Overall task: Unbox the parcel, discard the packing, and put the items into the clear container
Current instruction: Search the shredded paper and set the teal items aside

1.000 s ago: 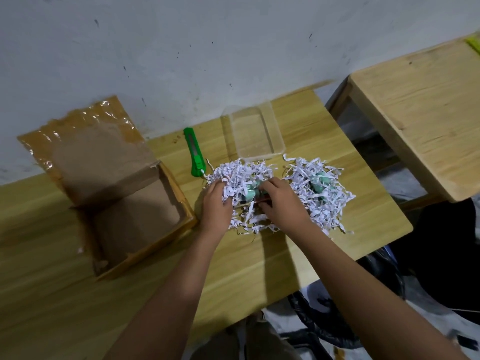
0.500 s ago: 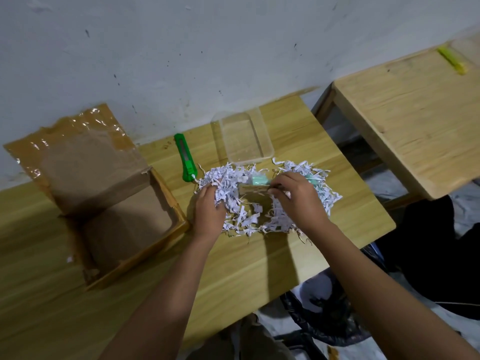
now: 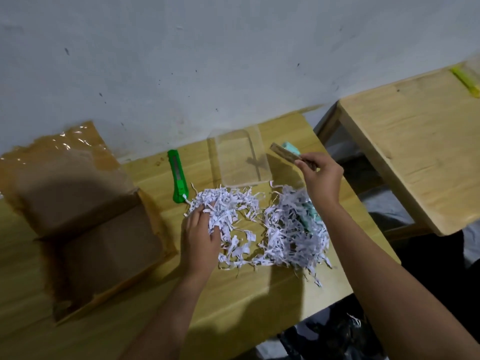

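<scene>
White shredded paper (image 3: 259, 227) lies spread on the wooden table (image 3: 259, 302). My right hand (image 3: 320, 178) is raised above it, shut on a flat brown and mint-green item (image 3: 285, 153) held just right of the clear container (image 3: 237, 158). My left hand (image 3: 201, 237) rests palm down on the left part of the shreds, fingers apart. Another mint-green item (image 3: 310, 211) shows partly buried in the right clump. The opened cardboard box (image 3: 85, 229) stands empty at the left.
A green utility knife (image 3: 178, 178) lies between the box and the container. A second wooden table (image 3: 420, 157) stands to the right with a yellow-green object (image 3: 466, 81) on its far edge. A dark bag (image 3: 332, 331) sits on the floor below the table's front edge.
My right hand has lifted a brown and green item out of the shreds and moved it up beside the clear container. The shreds have parted into two clumps.
</scene>
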Tool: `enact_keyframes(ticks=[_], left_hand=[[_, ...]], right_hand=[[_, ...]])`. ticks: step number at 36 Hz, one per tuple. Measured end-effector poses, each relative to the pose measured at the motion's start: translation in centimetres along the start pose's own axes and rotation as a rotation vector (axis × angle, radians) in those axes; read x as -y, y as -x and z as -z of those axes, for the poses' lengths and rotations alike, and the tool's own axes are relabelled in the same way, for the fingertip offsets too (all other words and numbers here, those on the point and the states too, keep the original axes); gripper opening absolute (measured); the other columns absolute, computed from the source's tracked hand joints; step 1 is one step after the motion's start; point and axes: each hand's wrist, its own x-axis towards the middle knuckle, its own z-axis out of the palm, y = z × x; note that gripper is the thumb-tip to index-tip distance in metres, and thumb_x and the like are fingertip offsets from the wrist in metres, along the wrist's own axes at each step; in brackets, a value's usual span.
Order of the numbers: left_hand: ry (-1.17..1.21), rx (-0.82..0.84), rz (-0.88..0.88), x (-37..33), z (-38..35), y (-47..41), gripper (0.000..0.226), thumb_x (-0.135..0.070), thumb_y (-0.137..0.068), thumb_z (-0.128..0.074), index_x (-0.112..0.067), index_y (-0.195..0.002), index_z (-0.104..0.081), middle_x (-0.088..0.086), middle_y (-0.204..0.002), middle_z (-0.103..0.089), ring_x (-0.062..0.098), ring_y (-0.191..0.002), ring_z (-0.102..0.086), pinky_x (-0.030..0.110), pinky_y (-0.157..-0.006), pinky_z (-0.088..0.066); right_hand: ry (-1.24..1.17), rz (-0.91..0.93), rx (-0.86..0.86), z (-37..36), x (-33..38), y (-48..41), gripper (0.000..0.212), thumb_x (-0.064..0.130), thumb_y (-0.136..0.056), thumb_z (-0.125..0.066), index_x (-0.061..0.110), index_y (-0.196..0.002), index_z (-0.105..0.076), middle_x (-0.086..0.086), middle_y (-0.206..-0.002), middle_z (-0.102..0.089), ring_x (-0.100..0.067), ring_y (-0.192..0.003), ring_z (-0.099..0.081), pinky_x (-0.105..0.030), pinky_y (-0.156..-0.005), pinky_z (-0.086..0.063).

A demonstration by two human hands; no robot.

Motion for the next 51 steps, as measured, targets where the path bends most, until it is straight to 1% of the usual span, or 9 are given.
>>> enact_keyframes(ticks=[9, 16, 26, 29, 34, 37, 40, 48, 51], left_hand=[[0.01, -0.029, 0.007, -0.1, -1.0, -0.6, 0.027, -0.005, -0.08, -0.055, -0.005, -0.106, -0.057, 0.011, -0.122, -0.056, 0.029, -0.116, -0.048, 0.04, -0.097, -0.043], [-0.005, -0.025, 0.015, -0.2, -1.2, -0.6, 0.03, -0.004, -0.079, -0.053, -0.002, -0.108, -0.057, 0.015, -0.12, -0.057, 0.033, -0.114, -0.049, 0.044, -0.095, -0.043], [-0.023, -0.02, 0.018, -1.0, -1.4, -0.4, 0.024, -0.006, -0.08, -0.054, -0.001, -0.104, -0.055, 0.019, -0.113, -0.056, 0.038, -0.108, -0.048, 0.049, -0.094, -0.042], [-0.026, -0.014, 0.009, -1.5, -1.4, -0.1, 0.027, -0.007, -0.081, -0.054, 0.0, -0.107, -0.054, 0.019, -0.114, -0.056, 0.039, -0.108, -0.048, 0.051, -0.095, -0.042], [-0.032, 0.003, -0.022, -1.9, -1.4, 0.1, 0.031, -0.008, -0.082, -0.053, 0.0, -0.112, -0.053, 0.019, -0.117, -0.055, 0.038, -0.111, -0.047, 0.05, -0.097, -0.04], [-0.021, 0.015, -0.024, -1.9, -1.5, 0.1, 0.032, -0.009, -0.082, -0.053, -0.002, -0.113, -0.052, 0.018, -0.118, -0.055, 0.037, -0.112, -0.047, 0.049, -0.098, -0.04], [-0.018, 0.026, -0.024, -1.8, -1.5, 0.1, 0.032, -0.01, -0.082, -0.053, -0.003, -0.113, -0.052, 0.018, -0.118, -0.055, 0.037, -0.112, -0.047, 0.049, -0.098, -0.039], [-0.018, 0.071, -0.042, -1.4, -1.1, 0.0, 0.026, -0.012, -0.085, -0.051, -0.001, -0.109, -0.052, 0.018, -0.115, -0.054, 0.036, -0.112, -0.045, 0.05, -0.096, -0.04], [-0.025, 0.08, -0.06, -1.4, -0.9, -0.1, 0.025, -0.011, -0.085, -0.052, 0.001, -0.108, -0.052, 0.018, -0.113, -0.054, 0.036, -0.11, -0.046, 0.049, -0.095, -0.04]], right_hand=[[0.135, -0.012, 0.115, -3.3, -2.9, -2.7, 0.018, 0.01, -0.08, -0.069, 0.003, -0.096, -0.071, -0.014, -0.101, -0.068, -0.025, -0.091, -0.063, -0.03, -0.087, -0.051], [0.156, 0.003, 0.042, -1.3, -2.4, -1.0, 0.027, 0.002, -0.082, -0.061, 0.004, -0.108, -0.065, -0.008, -0.105, -0.062, -0.019, -0.092, -0.056, -0.01, -0.076, -0.042], [0.5, 0.063, 0.349, 1.7, -3.1, 7.6, 0.034, 0.016, -0.082, -0.063, 0.007, -0.115, -0.06, -0.017, -0.124, -0.057, -0.034, -0.113, -0.053, -0.041, -0.093, -0.045], [0.612, 0.188, 0.384, 0.6, -2.8, 10.2, 0.04, 0.017, -0.088, -0.054, 0.007, -0.127, -0.053, -0.019, -0.143, -0.044, -0.035, -0.137, -0.034, -0.048, -0.114, -0.019], [0.651, 0.246, 0.455, -1.1, -1.9, 13.8, 0.046, 0.024, -0.097, -0.031, 0.011, -0.142, -0.033, -0.015, -0.154, -0.02, -0.029, -0.142, 0.003, -0.047, -0.11, 0.013], [0.557, 0.276, 0.559, -1.6, -1.3, 15.3, 0.051, 0.009, -0.091, -0.044, 0.009, -0.141, -0.034, -0.015, -0.153, -0.026, -0.032, -0.144, -0.016, -0.05, -0.118, -0.007], [0.379, 0.298, 0.563, -1.4, -0.7, 16.1, 0.051, -0.003, -0.075, -0.054, 0.005, -0.125, -0.054, -0.021, -0.133, -0.053, -0.039, -0.121, -0.051, -0.049, -0.101, -0.044], [0.267, 0.093, 0.168, 2.0, -0.9, 11.4, 0.025, -0.004, -0.083, -0.051, 0.004, -0.102, -0.064, -0.014, -0.107, -0.06, -0.026, -0.098, -0.055, -0.034, -0.083, -0.047], [0.328, -0.024, 0.283, 2.5, -2.2, 9.4, 0.017, 0.009, -0.085, -0.058, 0.006, -0.101, -0.064, -0.012, -0.104, -0.057, -0.024, -0.092, -0.055, -0.036, -0.084, -0.048]])
